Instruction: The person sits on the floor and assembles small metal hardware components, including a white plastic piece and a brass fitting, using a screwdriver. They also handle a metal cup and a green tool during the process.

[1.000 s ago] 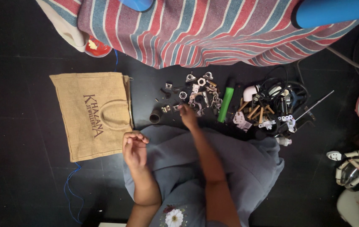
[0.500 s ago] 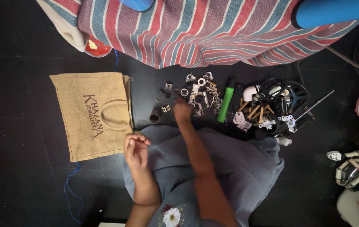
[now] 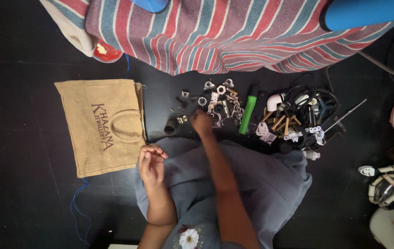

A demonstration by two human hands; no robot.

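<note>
Reaching fwd w/ right hand (image 3: 201, 121) into the pile of small metal parts (image 3: 217, 103) on the dark floor (image 3: 21, 184). Hand sits on the pile's near-left edge, approx 7 o'clock of pile centre, knuckles up, fingers curled down onto the parts. Can't tell if they're clamped on a piece or just touching; fingertips hidden under the hand.

Left hand (image 3: 151, 163) is up off the floor, over the grey garment (image 3: 261, 180) on the lap, approx 8 o'clock from right hand. Fingers bunched together, tips pinched toward thumb. Whatever's in the pinch is too small to make out.

Around it:
- Short dark tube (image 3: 170, 127) on floor just left of right hand, 9 o'clock, close but apart.
- Green cylindrical tool (image 3: 248, 112) at 3 o'clock of the parts pile, lying tilted, near-upright in the frame.
- White pipe elbow (image 3: 274, 100) + tangle of black cables (image 3: 314, 99), white plastic bits and wooden-handled pieces further out at 3 o'clock.
- Thin metal rod (image 3: 348, 114) sticks out of that tangle toward 2 o'clock.
- Jute bag (image 3: 100, 124) lies flat at 9 o'clock, handle facing the person, well apart from right hand, near left hand.
- Striped cloth (image 3: 224, 32) spans 12 o'clock; blue cylinder (image 3: 367, 11) on it at 1 o'clock.
- Blue string (image 3: 78, 207) on floor at 8 o'clock, below bag.
</note>
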